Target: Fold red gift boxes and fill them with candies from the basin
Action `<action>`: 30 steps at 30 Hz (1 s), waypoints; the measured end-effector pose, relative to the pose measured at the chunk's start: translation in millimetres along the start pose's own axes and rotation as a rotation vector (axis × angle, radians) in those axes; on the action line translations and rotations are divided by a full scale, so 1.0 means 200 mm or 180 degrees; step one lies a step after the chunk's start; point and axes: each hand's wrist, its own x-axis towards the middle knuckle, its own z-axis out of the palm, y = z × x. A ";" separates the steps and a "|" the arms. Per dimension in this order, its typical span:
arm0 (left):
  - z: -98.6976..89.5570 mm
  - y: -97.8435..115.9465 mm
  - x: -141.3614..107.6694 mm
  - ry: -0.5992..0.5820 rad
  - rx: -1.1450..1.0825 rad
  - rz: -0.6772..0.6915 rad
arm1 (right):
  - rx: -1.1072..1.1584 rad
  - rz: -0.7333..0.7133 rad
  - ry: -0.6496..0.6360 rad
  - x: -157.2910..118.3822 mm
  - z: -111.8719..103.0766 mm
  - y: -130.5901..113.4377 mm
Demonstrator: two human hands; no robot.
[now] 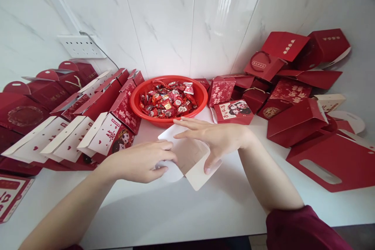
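Mid-frame, my left hand [146, 161] curls, grip unclear; my right hand [221, 138] spreads on a flimsy-looking white box [197, 176], best held by its walls.

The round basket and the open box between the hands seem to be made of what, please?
The basket looks like glossy red plastic, from its smooth, shiny rim. The open box seems pale card, fairly matt though possibly coated, from its thin folded flaps.

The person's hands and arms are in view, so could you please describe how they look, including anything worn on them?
The left hand and right hand are bare, with no gloves, rings or watch visible. A maroon sleeve ends near the right elbow; only a sliver of the left sleeve shows.
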 end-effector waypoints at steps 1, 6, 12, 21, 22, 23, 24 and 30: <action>0.00 0.00 0.01 0.0034 0.0055 0.0003 | -0.0036 0.0072 -0.0058 0.00 0.00 0.01; 0.03 -0.02 0.05 0.0215 0.0139 0.0160 | -0.0104 0.0407 -0.0267 0.03 0.04 0.02; 0.09 -0.05 0.10 0.0608 0.0444 0.0461 | -0.0051 0.0713 -0.0404 0.08 0.10 0.04; 0.10 -0.07 0.15 0.1043 0.0742 0.0913 | -0.0763 0.0709 0.0023 0.01 0.13 -0.09; 0.10 -0.07 0.16 0.1078 0.0687 0.0944 | -0.0831 0.0787 0.0119 0.00 0.12 -0.10; 0.11 -0.07 0.17 0.1110 0.0613 0.0986 | -0.0865 0.0890 0.0196 -0.01 0.12 -0.10; 0.12 -0.06 0.18 0.1137 0.0523 0.1030 | -0.0853 0.1012 0.0255 -0.01 0.12 -0.10; 0.21 -0.05 0.25 0.1374 -0.0066 0.0869 | -0.0216 0.1408 0.0257 0.00 0.18 0.05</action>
